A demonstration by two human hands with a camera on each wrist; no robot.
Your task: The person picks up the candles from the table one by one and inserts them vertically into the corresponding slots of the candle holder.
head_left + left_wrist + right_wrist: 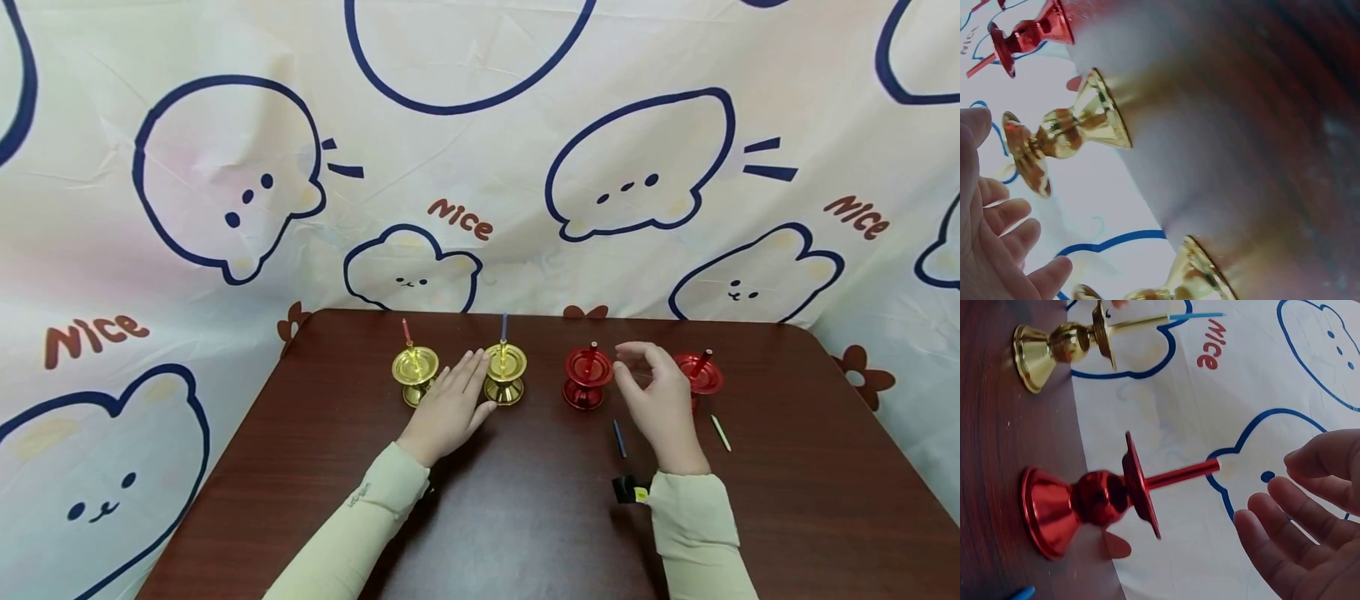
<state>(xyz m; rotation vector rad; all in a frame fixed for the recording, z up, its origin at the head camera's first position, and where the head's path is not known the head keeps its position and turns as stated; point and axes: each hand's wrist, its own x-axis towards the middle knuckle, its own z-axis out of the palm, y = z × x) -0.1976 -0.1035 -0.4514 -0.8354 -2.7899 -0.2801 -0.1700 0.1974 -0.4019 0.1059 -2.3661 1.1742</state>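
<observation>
Two gold candle holders stand on the table: the left one (420,393) bears a thin red candle (407,331), the other (504,392) a thin blue candle (505,327). My left hand (447,410), fingers straight, is between and in front of them, holding nothing. Farther right are two red candle holders, one (583,395) left of my right hand (663,408) and one (705,379) partly hidden behind it. In the right wrist view, the nearer red holder (1102,497) has a bare upright tube. My right fingers bend loosely beside it, with nothing between them.
A loose blue candle (619,439) and a pale yellow-green candle (721,433) lie on the brown table (517,517), either side of my right wrist. A small black object (624,490) sits at the right cuff. A cartoon-printed cloth (510,167) hangs behind the table.
</observation>
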